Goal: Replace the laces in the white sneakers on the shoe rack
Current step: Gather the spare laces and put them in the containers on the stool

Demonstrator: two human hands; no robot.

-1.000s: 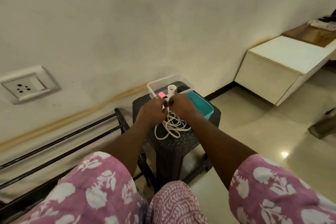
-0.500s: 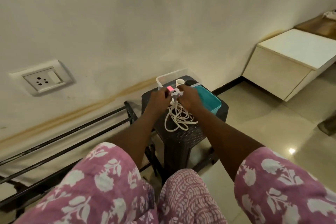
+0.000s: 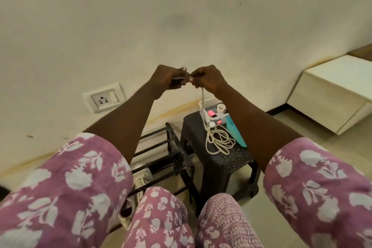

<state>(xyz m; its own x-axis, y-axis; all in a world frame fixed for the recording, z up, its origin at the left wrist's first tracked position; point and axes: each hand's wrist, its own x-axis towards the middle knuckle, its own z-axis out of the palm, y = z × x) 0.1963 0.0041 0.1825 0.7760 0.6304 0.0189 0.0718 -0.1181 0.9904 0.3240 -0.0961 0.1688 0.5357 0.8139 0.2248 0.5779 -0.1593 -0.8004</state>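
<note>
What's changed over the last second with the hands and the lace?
Both hands rose from the stool. The right hand pinches the white lace, one strand drawn up; the left hand grips a small dark object at its end. The coil, teal tray and clear box stayed on the stool.

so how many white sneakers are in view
2. The upper sneaker sits on the shoe rack beside the left sleeve; the lower sneaker shows below it at the sleeve's edge. Both partly covered; more may be hidden.
</note>
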